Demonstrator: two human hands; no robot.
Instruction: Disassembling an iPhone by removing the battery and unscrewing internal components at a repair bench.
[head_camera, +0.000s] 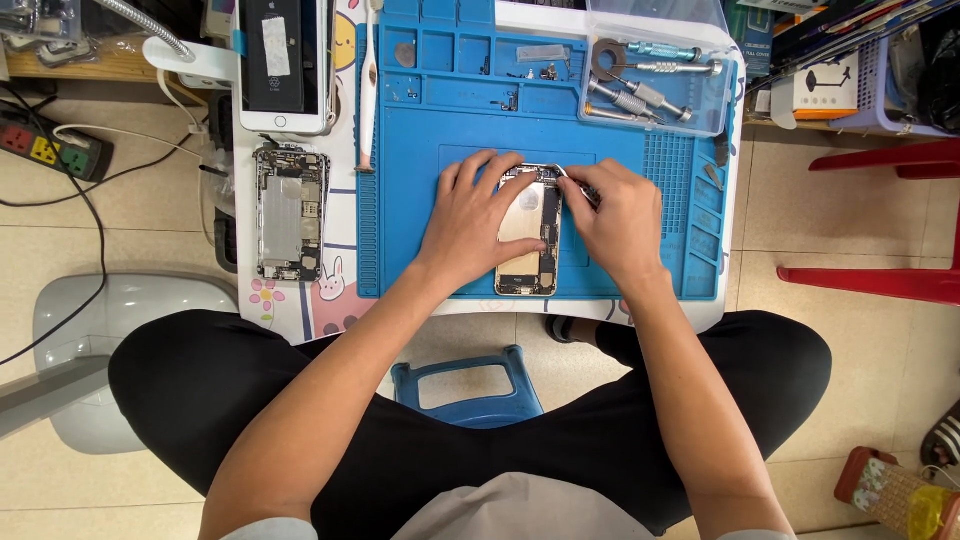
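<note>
Blue mat covers the tabletop; an opened phone lies on it, long axis running away from the person. Left hand lies flat-fingered on its left edge. Right hand pinches what may be tweezers at the top corner.

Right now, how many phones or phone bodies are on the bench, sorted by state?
Opened phone body under both hands, on the blue mat: 1
Opened phone body lying at the left of the mat: 1
White phone lying face up at top left: 1
Total: 3
</note>
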